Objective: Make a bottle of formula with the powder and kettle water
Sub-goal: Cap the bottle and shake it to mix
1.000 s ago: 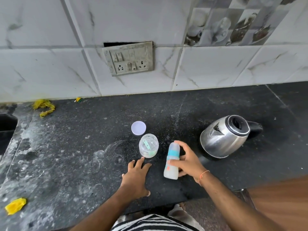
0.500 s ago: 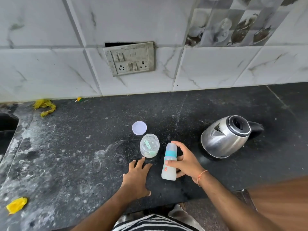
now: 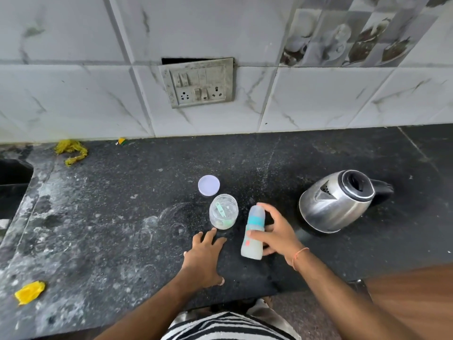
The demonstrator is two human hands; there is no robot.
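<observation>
Your right hand [image 3: 274, 238] is wrapped around the capped bottle [image 3: 253, 233], tilted above the dark surface [image 3: 98, 217]. Your left hand [image 3: 204, 260] lies flat, fingers spread, holding nothing, beside the open jar [image 3: 223, 211].

We see a kettle [image 3: 335, 204] of brushed, shiny steel with a black plastic handle and rim. Left of the kettle, the bottle [image 3: 253, 233] looks like translucent, frosted plastic with a matt teal band, and the jar [image 3: 223, 211] is clear, glossy plastic; its lid [image 3: 208, 185] is smooth and pale. The counter [image 3: 110, 217] is dark speckled stone, matt and dusted white. Behind the kettle, the wall tiles [image 3: 318, 99] are glossy and marble-veined.
</observation>
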